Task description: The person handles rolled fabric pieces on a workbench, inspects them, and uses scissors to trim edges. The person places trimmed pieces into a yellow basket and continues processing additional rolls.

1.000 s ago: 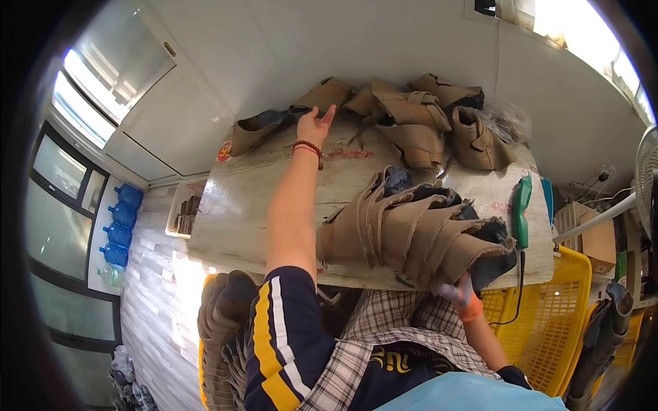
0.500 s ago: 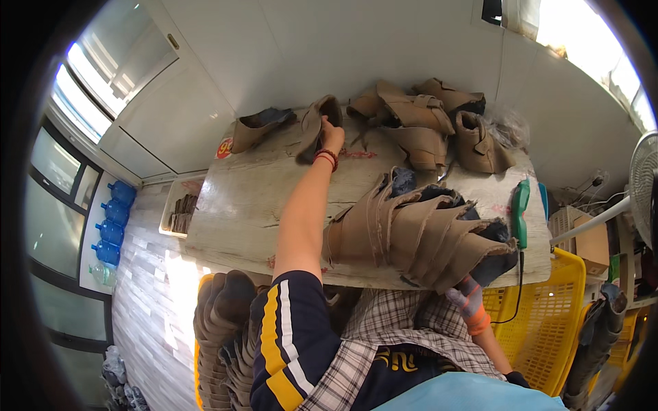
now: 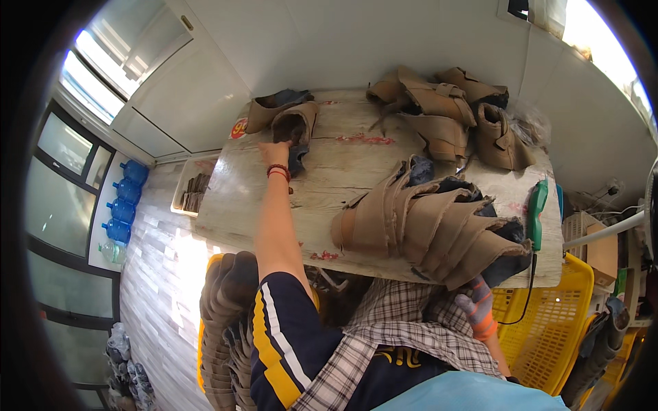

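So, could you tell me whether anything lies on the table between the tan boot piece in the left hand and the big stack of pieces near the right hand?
Nothing visible does. The left hand has its grip on the boot piece, and only bare table lies between it and the stack.

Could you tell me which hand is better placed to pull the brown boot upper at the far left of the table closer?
Left. The left hand already grips that brown boot upper, while the gloved right hand sits at the near edge by the fanned stack of uppers.
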`<state>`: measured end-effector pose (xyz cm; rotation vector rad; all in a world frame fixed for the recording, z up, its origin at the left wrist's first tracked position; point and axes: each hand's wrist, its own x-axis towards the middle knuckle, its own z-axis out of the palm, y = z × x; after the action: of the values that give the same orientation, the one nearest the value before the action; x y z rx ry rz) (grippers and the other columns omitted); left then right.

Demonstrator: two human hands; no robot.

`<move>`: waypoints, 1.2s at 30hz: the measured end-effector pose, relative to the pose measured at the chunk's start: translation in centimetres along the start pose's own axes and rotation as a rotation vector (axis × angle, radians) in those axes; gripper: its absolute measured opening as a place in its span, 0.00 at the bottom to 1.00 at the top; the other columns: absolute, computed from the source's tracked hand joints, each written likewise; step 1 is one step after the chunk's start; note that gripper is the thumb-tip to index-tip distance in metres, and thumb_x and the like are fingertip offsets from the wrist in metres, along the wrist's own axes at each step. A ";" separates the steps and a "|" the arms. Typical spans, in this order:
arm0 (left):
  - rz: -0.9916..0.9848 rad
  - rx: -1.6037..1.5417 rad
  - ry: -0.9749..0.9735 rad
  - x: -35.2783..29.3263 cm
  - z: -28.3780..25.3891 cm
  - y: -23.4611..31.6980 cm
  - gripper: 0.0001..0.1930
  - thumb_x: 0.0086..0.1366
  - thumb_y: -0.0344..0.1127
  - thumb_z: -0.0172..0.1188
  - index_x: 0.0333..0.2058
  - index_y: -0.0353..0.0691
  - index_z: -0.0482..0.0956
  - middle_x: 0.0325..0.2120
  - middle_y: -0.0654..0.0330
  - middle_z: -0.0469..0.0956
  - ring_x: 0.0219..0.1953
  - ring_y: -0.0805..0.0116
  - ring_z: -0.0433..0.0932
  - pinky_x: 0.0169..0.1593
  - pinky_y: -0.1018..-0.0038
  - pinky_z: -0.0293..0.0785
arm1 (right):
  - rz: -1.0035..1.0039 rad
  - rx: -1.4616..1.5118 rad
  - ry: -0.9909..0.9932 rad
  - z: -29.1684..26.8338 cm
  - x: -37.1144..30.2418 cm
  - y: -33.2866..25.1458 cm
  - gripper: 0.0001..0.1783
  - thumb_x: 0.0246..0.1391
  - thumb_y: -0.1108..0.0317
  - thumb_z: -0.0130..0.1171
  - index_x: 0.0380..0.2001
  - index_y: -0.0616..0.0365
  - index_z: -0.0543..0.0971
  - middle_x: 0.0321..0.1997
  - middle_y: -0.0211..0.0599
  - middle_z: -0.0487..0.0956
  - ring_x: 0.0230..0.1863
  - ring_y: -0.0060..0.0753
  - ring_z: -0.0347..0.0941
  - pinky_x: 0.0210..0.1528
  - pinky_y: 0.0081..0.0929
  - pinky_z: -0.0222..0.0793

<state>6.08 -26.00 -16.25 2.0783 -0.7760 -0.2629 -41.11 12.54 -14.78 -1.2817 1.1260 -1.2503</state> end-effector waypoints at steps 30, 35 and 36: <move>0.335 -1.527 -0.745 -25.5 -15.9 10.9 0.14 0.64 0.30 0.57 0.48 0.31 0.73 0.44 0.59 0.77 0.46 0.70 0.75 0.51 0.76 0.70 | -0.200 0.257 0.038 3.7 0.6 -11.6 0.16 0.61 0.68 0.49 0.48 0.67 0.74 0.48 0.41 0.77 0.46 0.30 0.73 0.51 0.24 0.66; 0.297 -1.411 -0.917 -38.5 -19.5 10.0 0.12 0.65 0.29 0.55 0.46 0.31 0.74 0.42 0.59 0.78 0.42 0.70 0.77 0.47 0.76 0.73 | -0.466 0.388 0.044 3.3 -0.5 -16.6 0.20 0.62 0.66 0.49 0.53 0.68 0.70 0.51 0.44 0.76 0.46 0.32 0.74 0.50 0.25 0.68; 0.163 -1.454 -0.977 -40.5 -19.6 9.4 0.12 0.66 0.29 0.55 0.46 0.31 0.74 0.41 0.60 0.79 0.40 0.70 0.77 0.46 0.75 0.73 | -0.475 0.380 0.070 2.9 -1.2 -16.8 0.21 0.62 0.66 0.49 0.54 0.69 0.69 0.51 0.45 0.75 0.47 0.32 0.74 0.50 0.26 0.68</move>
<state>-20.81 7.99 -1.10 0.4175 -0.8486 -1.3273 -38.49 15.34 1.84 -1.2526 0.5976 -1.7731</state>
